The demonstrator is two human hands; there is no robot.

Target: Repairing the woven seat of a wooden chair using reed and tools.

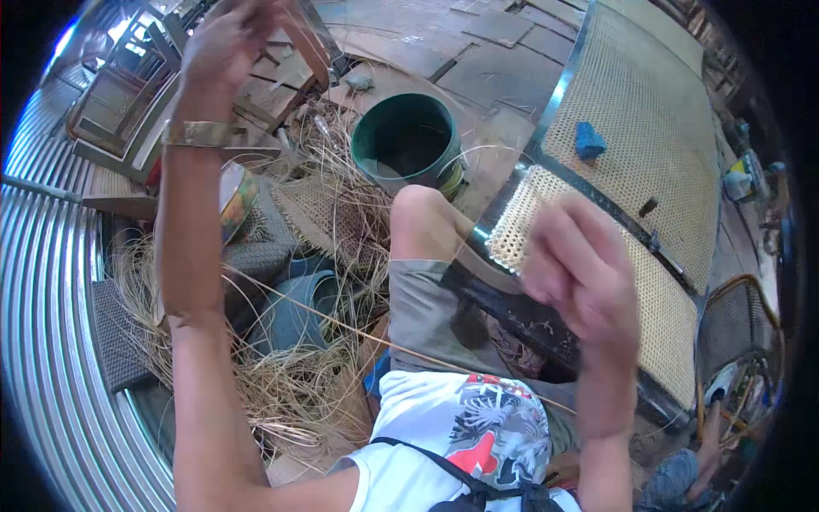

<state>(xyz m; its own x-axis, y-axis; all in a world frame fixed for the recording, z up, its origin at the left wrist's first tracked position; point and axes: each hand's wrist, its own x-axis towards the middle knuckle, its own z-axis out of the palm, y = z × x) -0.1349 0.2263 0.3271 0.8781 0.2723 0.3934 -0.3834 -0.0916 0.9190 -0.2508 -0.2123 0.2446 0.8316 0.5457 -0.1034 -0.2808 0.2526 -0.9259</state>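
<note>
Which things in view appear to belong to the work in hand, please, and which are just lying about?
Probably the work:
- left hand
- right hand
- pale cane panel

Probably lying about:
- tangled strand heap
- grey-blue bucket
- brown woven piece

A ribbed metal wall (51, 282) stood left of a cluttered floor (499, 81).
Its silver ridges (64, 341) shone, and a bright bluish-white glare (64, 38) showed at the upper left. Wooden furniture frames (119, 107) crowded together near that glare. Flat grey-brown sheets (490, 30) covered the far floor, dark gaps (448, 70) running between them. Near the right edge stood a rounded, mesh-filled frame (735, 320).
</note>
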